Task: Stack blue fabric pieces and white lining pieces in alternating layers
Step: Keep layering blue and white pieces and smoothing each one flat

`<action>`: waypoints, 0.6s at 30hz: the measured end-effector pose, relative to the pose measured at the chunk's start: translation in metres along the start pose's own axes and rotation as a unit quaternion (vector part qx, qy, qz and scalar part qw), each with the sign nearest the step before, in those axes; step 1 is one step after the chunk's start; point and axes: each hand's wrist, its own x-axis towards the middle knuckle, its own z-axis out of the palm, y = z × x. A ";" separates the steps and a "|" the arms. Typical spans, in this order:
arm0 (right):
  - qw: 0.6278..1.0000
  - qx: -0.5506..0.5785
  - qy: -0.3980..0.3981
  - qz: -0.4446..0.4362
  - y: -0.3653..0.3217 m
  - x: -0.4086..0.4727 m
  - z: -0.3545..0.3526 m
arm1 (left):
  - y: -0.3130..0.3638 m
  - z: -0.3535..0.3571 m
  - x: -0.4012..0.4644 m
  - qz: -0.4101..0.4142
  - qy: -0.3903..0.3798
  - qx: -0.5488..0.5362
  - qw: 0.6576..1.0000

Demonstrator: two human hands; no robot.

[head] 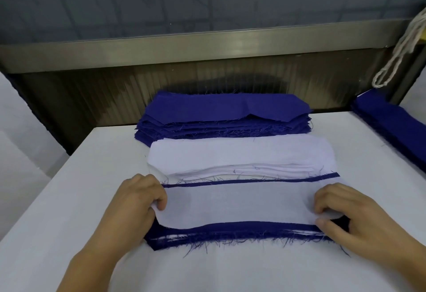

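i am holding a white lining piece [239, 201] by its two short ends and laying it on the near stack [230, 234], where blue and white layers are already showing at the frayed front edge. my left hand [136, 201] is pinching the left end, fingers curled over the top and thumb under, so i can pull the piece flat. my right hand [350, 211] is gripping the right end in the same way, and the corner there is lifting a little. i am keeping the piece stretched between both hands because thin lining wrinkles easily, i think. blue is showing along the far and near edges, so the lining is sitting inside the blue outline.

just behind is lying the white pile [230, 155], and behind that the blue pile [228, 109], both near, so that i reach them in turn. more blue fabric [391, 121] is lying at the right edge of the table [69, 199]. a white cord [401, 44] is hanging at the far right.
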 end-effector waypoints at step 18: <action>0.985 -0.065 -0.102 0.125 -0.005 0.046 0.015 | 0.010 0.020 0.001 -0.011 -0.049 -0.093 0.994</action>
